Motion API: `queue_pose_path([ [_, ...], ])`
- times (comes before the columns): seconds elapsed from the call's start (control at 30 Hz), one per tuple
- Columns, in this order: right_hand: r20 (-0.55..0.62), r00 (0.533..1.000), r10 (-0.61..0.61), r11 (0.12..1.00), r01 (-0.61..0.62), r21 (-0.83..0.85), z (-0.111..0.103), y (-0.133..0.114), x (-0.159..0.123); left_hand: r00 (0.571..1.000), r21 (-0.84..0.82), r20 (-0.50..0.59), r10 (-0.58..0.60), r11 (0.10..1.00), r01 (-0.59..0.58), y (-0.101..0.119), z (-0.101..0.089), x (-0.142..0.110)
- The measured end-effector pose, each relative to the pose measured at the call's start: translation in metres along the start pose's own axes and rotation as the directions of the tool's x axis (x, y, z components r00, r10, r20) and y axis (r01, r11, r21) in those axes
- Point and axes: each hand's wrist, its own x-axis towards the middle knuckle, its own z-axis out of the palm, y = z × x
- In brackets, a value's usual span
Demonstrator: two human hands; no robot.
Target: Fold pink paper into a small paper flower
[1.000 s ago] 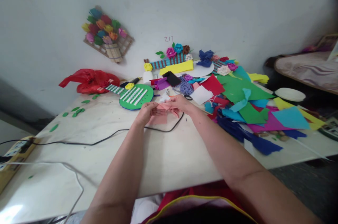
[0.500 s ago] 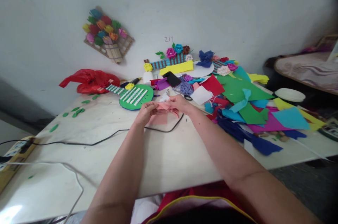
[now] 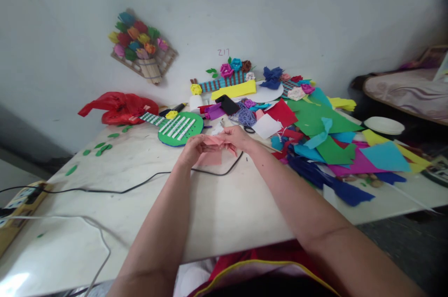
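I see left hand and right hand pinching salmon-pink paper between curled fingers, over pale table (flat pink sheet shows below); exact fingertip spacing unclear.

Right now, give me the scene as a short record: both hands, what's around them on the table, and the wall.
Left hand: holding pink paper
Right hand: holding the same paper
Left of hands: green guitar-shaped piece with white strips
Right of hands: heap of coloured sheets
Crossing the table: black cable, passing behind the left forearm
On the wall: colourful flower decoration
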Motion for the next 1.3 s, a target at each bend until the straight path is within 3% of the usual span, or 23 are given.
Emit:
queue_pose_path([
  [0.27, -0.021, 0.998, -0.067, 0.990, 0.064, -0.129, 0.002, 0.016, 0.013, 0.999, 0.161, -0.046, 0.021, 0.987, -0.014, 0.000, 0.003, -0.001],
  [0.43, 0.004, 0.998, -0.061, 0.995, 0.061, -0.080, 0.002, 0.022, 0.016, 0.999, 0.144, -0.041, 0.007, 0.990, -0.001, -0.001, 0.001, 0.001],
  [0.73, 0.048, 0.999, -0.023, 1.000, 0.022, 0.015, 0.007, 0.013, 0.009, 0.998, 0.170, -0.062, 0.020, 0.985, -0.010, -0.002, -0.001, 0.002],
  [1.03, 0.112, 0.994, 0.021, 0.984, -0.041, 0.174, -0.005, 0.012, 0.007, 0.978, 0.184, -0.178, 0.106, 0.980, -0.073, -0.005, -0.003, 0.005],
  [1.3, 0.014, 0.998, 0.061, 0.991, -0.062, 0.120, -0.003, 0.005, 0.004, 0.990, 0.149, -0.133, 0.044, 0.988, -0.023, -0.004, -0.003, 0.003],
])
